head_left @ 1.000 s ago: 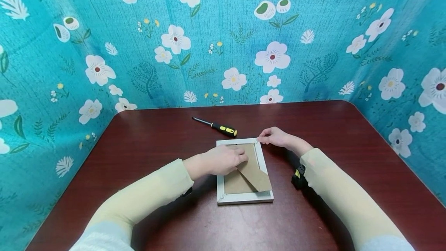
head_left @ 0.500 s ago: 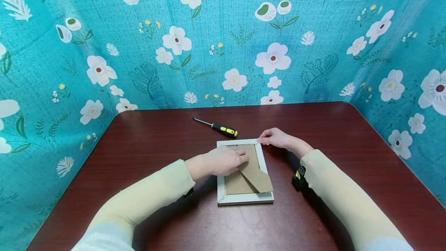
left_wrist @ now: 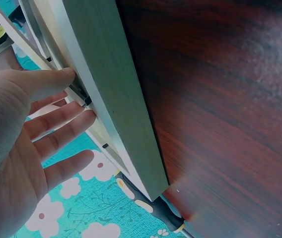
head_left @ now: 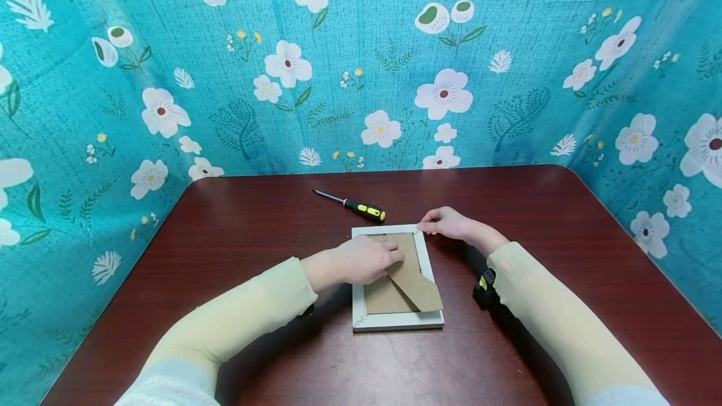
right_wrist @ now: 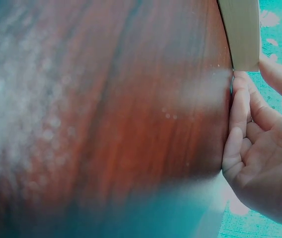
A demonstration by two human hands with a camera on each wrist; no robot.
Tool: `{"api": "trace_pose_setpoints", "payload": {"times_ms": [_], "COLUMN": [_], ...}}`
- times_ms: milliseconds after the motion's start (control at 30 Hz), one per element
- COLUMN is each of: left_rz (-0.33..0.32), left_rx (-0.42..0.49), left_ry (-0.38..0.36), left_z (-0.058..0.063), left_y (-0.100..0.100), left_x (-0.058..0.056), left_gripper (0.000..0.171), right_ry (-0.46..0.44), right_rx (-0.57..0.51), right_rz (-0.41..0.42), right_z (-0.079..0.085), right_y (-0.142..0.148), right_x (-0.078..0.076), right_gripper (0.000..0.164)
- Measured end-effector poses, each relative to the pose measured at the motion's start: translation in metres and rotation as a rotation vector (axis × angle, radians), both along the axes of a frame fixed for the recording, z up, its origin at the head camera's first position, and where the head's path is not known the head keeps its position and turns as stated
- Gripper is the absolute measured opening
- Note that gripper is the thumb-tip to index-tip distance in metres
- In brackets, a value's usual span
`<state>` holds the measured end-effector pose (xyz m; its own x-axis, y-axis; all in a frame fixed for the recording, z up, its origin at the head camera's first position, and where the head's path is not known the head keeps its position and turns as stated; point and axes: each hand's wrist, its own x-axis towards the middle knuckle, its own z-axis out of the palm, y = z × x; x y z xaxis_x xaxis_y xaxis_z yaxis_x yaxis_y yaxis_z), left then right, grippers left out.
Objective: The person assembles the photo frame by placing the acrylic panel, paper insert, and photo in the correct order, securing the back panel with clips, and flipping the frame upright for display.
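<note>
A white picture frame [head_left: 397,321] lies back side up on the table, its brown backing board [head_left: 380,301] showing. The board's stand flap [head_left: 422,292] is raised at its near end. My left hand [head_left: 365,260] lies over the board, thumb and fingertips at the frame's inner edge; in the left wrist view its fingers [left_wrist: 64,168] are spread and mostly straight. A small dark clip [left_wrist: 105,146] shows along that edge. My right hand [head_left: 445,223] pinches the far right corner, thumb on top and fingertips at the lower edge of the frame side [right_wrist: 243,39] in the right wrist view.
Just behind the frame lies a black and yellow screwdriver [head_left: 365,209], shaft pointing left. The dark red wooden table [head_left: 254,224] has a blue flowered cloth [head_left: 338,80] hanging behind it and at both sides.
</note>
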<state>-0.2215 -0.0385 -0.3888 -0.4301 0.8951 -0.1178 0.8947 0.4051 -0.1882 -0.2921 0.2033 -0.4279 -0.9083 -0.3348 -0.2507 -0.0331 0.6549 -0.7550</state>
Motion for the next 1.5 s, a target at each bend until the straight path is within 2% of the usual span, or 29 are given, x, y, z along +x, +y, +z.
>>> {"api": "trace_pose_setpoints", "payload": {"times_ms": [267, 433, 567, 667, 800, 967, 1100, 1167, 1233, 1300, 1400, 1500], "left_rz": [0.002, 0.024, 0.044, 0.071, 0.174, 0.390, 0.564, 0.639, 0.690, 0.712, 0.706, 0.682], "left_rx": [0.019, 0.078, 0.156, 0.214, 0.280, 0.338, 0.367, 0.388, 0.418, 0.457, 0.524, 0.570], "left_ry": [-0.021, -0.087, -0.117, -0.105, -0.093, -0.099, -0.203, -0.292, -0.415, -0.548, -0.717, -0.793], "left_z": [0.003, 0.003, 0.001, 0.002, 0.003, -0.003, -0.011, -0.015, -0.019, -0.022, -0.025, -0.027], "left_y": [-0.001, -0.009, -0.020, -0.030, -0.043, -0.057, -0.063, -0.064, -0.064, -0.064, -0.062, -0.060], "left_x": [0.000, -0.001, -0.008, -0.016, -0.027, -0.042, -0.052, -0.057, -0.060, -0.063, -0.065, -0.067], "left_gripper": [0.035, 0.037, 0.035, 0.035, 0.034, 0.031, 0.035, 0.036, 0.038, 0.038, 0.038, 0.036], "right_ry": [0.000, -0.001, 0.001, 0.003, 0.005, -0.005, -0.007, -0.007, -0.007, -0.007, -0.007, -0.007], "right_rx": [0.002, 0.006, 0.001, -0.003, -0.002, -0.010, -0.008, -0.004, -0.004, -0.007, -0.009, -0.009], "right_rz": [0.010, 0.008, 0.005, 0.008, 0.012, 0.015, 0.018, 0.016, 0.016, 0.014, 0.014, 0.013], "right_z": [0.002, 0.003, 0.003, 0.004, 0.004, 0.002, 0.002, 0.001, 0.001, 0.001, 0.000, 0.001], "right_y": [0.001, 0.002, 0.003, 0.003, 0.005, 0.004, 0.004, 0.004, 0.004, 0.004, 0.003, 0.003], "right_x": [0.002, 0.002, 0.001, 0.002, 0.002, 0.001, 0.001, 0.001, 0.001, 0.001, 0.000, 0.000], "right_gripper": [0.025, 0.027, 0.027, 0.027, 0.027, 0.027, 0.027, 0.027, 0.027, 0.027, 0.027, 0.027]}}
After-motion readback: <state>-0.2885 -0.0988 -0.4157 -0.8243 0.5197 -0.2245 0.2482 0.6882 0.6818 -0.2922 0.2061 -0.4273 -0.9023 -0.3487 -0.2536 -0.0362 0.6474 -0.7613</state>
